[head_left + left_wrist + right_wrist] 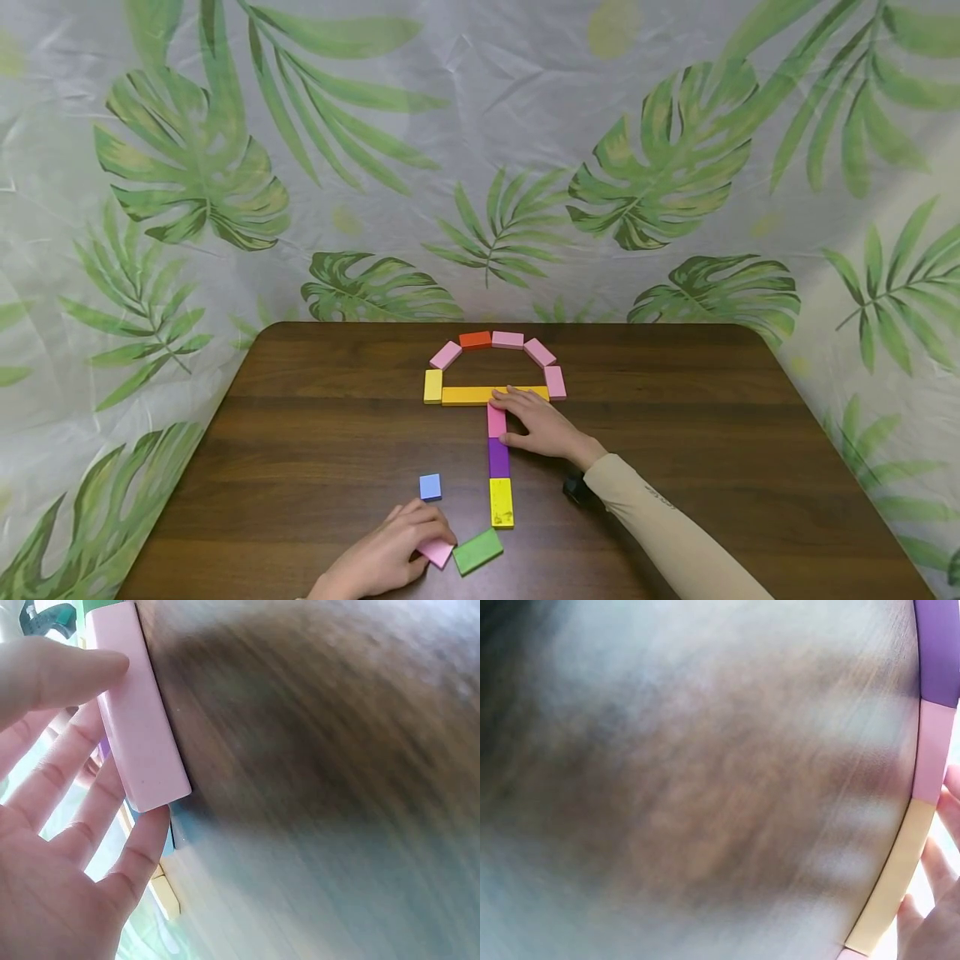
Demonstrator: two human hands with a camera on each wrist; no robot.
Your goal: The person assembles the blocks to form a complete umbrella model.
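In the head view, my left hand [393,546] pinches a pink block [437,551] between thumb and fingers at the table's near side. One end of this block is beside a tilted green block [477,552]. The left wrist view shows the thumb on one face of the held block [146,727] and fingers behind it. My right hand [543,425] rests with extended fingers by the long orange block [465,396] and the upper pink block [497,422]. Below that pink block, a purple block [498,457] and a yellow block [501,502] continue a straight column.
Above the orange block, an arch runs from a yellow block [432,387] past a red block [475,340] to a pink block [555,383]. A small blue block [430,487] lies left of the column. The dark wooden table [315,450] meets a leaf-patterned cloth [495,150].
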